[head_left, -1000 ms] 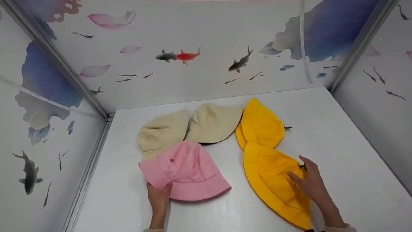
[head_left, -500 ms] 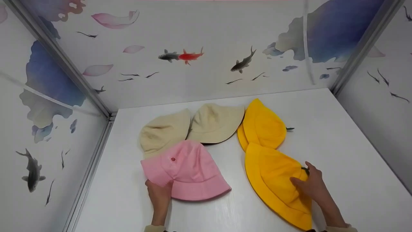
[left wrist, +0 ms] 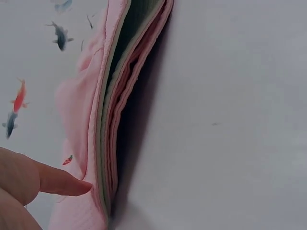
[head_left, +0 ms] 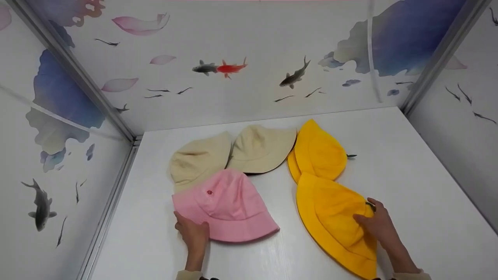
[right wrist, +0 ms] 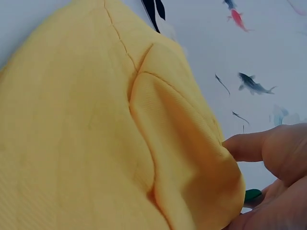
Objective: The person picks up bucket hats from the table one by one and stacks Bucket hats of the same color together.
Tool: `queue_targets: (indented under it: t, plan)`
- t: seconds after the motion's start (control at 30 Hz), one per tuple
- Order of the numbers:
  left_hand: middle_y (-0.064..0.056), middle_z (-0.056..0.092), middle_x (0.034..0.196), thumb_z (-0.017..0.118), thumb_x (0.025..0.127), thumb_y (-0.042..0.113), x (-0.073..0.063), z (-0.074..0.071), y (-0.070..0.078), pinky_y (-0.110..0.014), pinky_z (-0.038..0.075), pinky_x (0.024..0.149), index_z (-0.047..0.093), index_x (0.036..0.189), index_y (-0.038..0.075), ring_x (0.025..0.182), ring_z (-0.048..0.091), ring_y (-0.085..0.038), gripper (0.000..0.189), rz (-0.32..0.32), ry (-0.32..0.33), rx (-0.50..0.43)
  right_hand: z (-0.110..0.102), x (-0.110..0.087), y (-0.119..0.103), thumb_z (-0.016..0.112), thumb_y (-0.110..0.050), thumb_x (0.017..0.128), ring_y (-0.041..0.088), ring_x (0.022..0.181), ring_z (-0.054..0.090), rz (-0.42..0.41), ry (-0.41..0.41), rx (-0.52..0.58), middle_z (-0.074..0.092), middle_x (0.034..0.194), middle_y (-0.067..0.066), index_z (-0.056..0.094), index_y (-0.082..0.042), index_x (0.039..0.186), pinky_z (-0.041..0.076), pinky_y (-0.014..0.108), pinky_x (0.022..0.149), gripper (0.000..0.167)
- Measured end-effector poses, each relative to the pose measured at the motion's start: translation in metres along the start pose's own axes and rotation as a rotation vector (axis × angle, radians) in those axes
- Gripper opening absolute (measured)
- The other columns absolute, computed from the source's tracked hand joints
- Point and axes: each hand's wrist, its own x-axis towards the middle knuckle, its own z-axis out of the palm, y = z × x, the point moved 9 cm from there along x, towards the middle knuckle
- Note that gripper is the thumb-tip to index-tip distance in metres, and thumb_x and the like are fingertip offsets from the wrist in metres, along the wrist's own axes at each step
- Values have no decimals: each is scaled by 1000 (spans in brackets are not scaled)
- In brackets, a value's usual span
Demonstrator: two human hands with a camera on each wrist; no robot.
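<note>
In the head view a pink bucket hat [head_left: 233,210] with a small red mark lies folded flat. My left hand [head_left: 193,233] touches its lower-left brim, thumb and index finger spread apart. The left wrist view shows one straight finger [left wrist: 64,182] against the pink hat [left wrist: 76,124], beside its layered brim edges. To the right, my right hand [head_left: 379,222] pinches the crown of the front yellow hat [head_left: 334,221], by its dark green stem [head_left: 370,206]. In the right wrist view the thumb [right wrist: 247,146] presses the yellow crown [right wrist: 192,139]; the other fingers are partly hidden.
Two beige hats [head_left: 200,157] lie at the back left, the left one partly under the pink hat. A second yellow hat [head_left: 321,151] lies behind the front one, touching it. Printed walls [head_left: 249,93] enclose the white table [head_left: 408,163] at the back and sides.
My right hand has moved down and closed from hovering over the yellow crown to pinching it by the stem. My left hand has loosened on the pink brim, its index finger coming into sight.
</note>
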Motion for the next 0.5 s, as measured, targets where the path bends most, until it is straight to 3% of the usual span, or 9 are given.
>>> queue_targets:
  t: [0.13, 0.23, 0.4, 0.5]
  plan:
    - [-41, 23, 147, 60, 85, -9, -2, 1, 2, -65, 31, 114, 0, 156, -10, 135, 30, -54, 93, 4, -11, 10, 1, 0, 0, 62, -24, 99, 50, 143, 24, -8, 26, 14, 14, 159, 37, 9, 7, 156, 25, 63, 119, 84]
    - [-40, 21, 150, 60, 85, -11, -4, -2, 4, -63, 30, 116, 9, 156, -9, 139, 27, -53, 88, 25, 24, -27, 0, -1, -1, 59, -20, 100, 48, 141, 28, -25, 54, 30, 19, 157, 36, 12, 6, 156, 28, 61, 119, 77]
    - [-37, 29, 147, 61, 83, -16, -7, -11, 10, -60, 32, 117, 29, 152, -9, 139, 31, -51, 77, 119, 110, -117, -3, -7, -5, 52, -12, 101, 45, 138, 34, -62, 111, 71, 26, 156, 33, 19, 4, 155, 34, 58, 117, 65]
    - [-35, 31, 147, 61, 84, -16, -8, -11, 12, -59, 33, 117, 32, 152, -7, 139, 34, -49, 74, 141, 106, -133, -6, -10, -10, 50, -9, 101, 44, 140, 34, -90, 138, 93, 30, 155, 31, 24, 5, 153, 33, 57, 118, 60]
